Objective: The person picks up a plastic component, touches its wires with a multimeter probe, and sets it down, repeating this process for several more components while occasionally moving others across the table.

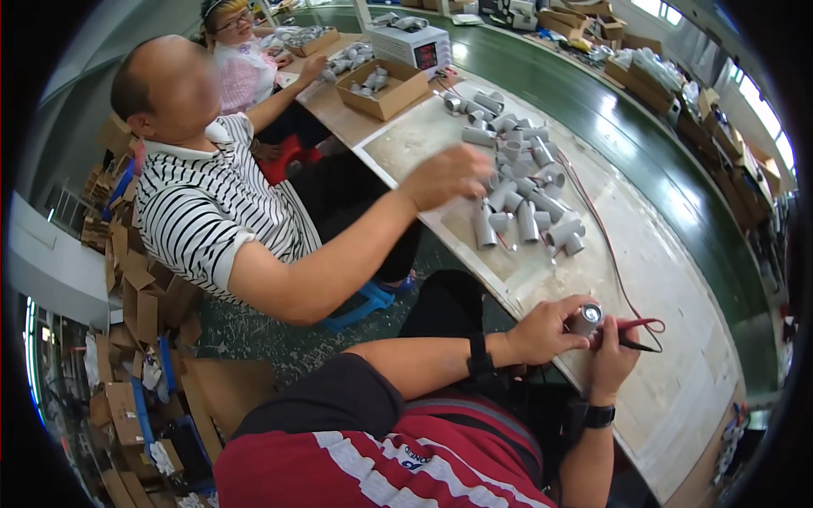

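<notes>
Over the near edge of the table, my left hand is closed around a grey cylindrical lamp head, its bright round end facing up. My right hand is closed on a red test probe and a black test probe, close against the right side of the lamp head. Whether the probe tips touch it is hidden by my fingers. Farther up the table lies a loose pile of similar grey cylindrical parts, some with short wires showing.
A co-worker's blurred hand reaches to the pile's left side. Beyond stand a cardboard box with grey parts and a white bench instrument. A thin dark red lead runs along the table. Another person sits farther back.
</notes>
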The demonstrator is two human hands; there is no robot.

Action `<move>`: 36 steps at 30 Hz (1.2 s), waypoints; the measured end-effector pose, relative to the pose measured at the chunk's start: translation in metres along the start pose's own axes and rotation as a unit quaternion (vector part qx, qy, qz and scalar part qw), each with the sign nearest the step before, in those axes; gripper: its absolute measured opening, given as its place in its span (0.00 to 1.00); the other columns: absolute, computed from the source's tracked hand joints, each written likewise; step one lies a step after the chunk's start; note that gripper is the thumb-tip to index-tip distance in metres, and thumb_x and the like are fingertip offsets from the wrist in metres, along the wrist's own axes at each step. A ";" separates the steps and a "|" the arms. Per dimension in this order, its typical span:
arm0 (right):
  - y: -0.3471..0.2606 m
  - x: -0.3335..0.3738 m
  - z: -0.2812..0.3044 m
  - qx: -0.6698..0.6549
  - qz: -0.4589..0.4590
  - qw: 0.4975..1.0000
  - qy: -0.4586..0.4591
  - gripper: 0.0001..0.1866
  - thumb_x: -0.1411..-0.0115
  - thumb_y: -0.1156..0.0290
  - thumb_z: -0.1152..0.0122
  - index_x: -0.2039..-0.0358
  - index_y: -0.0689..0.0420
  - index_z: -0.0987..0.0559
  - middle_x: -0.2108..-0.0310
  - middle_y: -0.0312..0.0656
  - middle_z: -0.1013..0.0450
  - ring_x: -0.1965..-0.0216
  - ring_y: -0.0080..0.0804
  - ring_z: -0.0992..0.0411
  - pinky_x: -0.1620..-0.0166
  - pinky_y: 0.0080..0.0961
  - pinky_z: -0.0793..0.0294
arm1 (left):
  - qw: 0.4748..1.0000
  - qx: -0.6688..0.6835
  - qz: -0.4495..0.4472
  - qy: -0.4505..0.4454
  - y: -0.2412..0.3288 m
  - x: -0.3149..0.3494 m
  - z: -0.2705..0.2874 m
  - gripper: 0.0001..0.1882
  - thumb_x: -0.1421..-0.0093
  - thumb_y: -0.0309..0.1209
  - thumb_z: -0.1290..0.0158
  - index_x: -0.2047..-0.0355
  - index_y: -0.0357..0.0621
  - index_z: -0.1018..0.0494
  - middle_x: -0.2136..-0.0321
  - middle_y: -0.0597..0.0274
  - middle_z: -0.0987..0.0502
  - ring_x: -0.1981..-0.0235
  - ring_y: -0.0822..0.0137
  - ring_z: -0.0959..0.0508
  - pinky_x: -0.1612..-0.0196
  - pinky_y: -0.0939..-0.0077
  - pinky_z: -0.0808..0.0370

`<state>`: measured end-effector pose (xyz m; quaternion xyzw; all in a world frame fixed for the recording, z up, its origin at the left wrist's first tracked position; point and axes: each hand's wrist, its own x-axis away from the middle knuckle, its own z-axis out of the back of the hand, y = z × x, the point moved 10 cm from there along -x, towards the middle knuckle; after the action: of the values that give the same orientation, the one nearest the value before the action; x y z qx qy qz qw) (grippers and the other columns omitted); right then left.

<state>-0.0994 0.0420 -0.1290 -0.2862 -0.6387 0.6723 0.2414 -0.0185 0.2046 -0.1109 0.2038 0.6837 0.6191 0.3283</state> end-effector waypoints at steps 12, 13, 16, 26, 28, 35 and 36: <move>0.002 -0.003 0.001 0.034 0.016 0.999 0.003 0.06 0.32 0.73 0.38 0.65 0.59 0.24 0.74 0.35 0.25 0.77 0.19 0.30 0.75 0.16 0.31 | 1.000 0.006 0.004 0.017 0.002 0.000 0.002 0.35 0.49 0.24 0.31 0.40 0.40 0.30 0.57 0.49 0.19 0.60 0.60 0.16 0.55 0.69 0.19; 0.002 -0.003 0.001 0.032 0.013 0.999 0.003 0.06 0.32 0.73 0.38 0.65 0.59 0.24 0.74 0.35 0.25 0.77 0.19 0.30 0.75 0.16 0.31 | 1.000 0.006 0.003 0.018 0.002 0.000 0.002 0.35 0.49 0.24 0.31 0.40 0.40 0.30 0.57 0.49 0.19 0.60 0.60 0.16 0.55 0.69 0.19; 0.004 -0.003 0.001 0.027 0.008 1.000 0.003 0.06 0.32 0.72 0.38 0.65 0.59 0.24 0.74 0.35 0.24 0.77 0.19 0.30 0.75 0.16 0.30 | 1.000 -0.001 0.005 0.016 0.002 0.001 0.002 0.35 0.49 0.24 0.31 0.40 0.40 0.31 0.57 0.48 0.19 0.60 0.60 0.16 0.54 0.68 0.19; -0.002 0.005 0.006 -0.038 -0.038 0.998 0.024 0.06 0.32 0.70 0.38 0.64 0.59 0.23 0.73 0.38 0.23 0.77 0.22 0.28 0.74 0.20 0.27 | 0.999 0.030 -0.007 0.031 -0.002 0.004 0.000 0.33 0.45 0.22 0.34 0.39 0.41 0.32 0.58 0.57 0.19 0.58 0.66 0.18 0.52 0.72 0.20; -0.001 0.003 0.014 -0.064 -0.058 0.995 0.039 0.06 0.32 0.70 0.38 0.63 0.59 0.23 0.73 0.39 0.23 0.77 0.23 0.27 0.74 0.20 0.26 | 0.993 0.072 -0.044 0.084 -0.005 0.005 0.015 0.31 0.40 0.21 0.37 0.37 0.43 0.34 0.58 0.63 0.20 0.57 0.70 0.19 0.52 0.74 0.21; 0.013 -0.004 0.018 -0.139 -0.057 0.988 0.038 0.07 0.31 0.69 0.39 0.60 0.58 0.23 0.71 0.43 0.21 0.77 0.27 0.26 0.75 0.22 0.25 | 0.927 -0.091 0.171 0.321 -0.024 0.004 0.200 0.32 0.39 0.29 0.36 0.39 0.31 0.38 0.59 0.51 0.21 0.59 0.67 0.19 0.62 0.73 0.20; 0.011 -0.001 0.019 -0.135 -0.061 0.988 0.043 0.07 0.31 0.69 0.39 0.60 0.58 0.23 0.71 0.43 0.21 0.77 0.27 0.26 0.75 0.22 0.25 | 0.907 -0.211 0.085 0.353 -0.011 0.002 0.224 0.34 0.40 0.29 0.36 0.38 0.31 0.39 0.55 0.45 0.22 0.57 0.61 0.19 0.60 0.70 0.20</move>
<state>-0.1112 0.0270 -0.1395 -0.3053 -0.7287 0.5512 0.2681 0.1383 0.3643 -0.1263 -0.0447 0.5886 0.8059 0.0463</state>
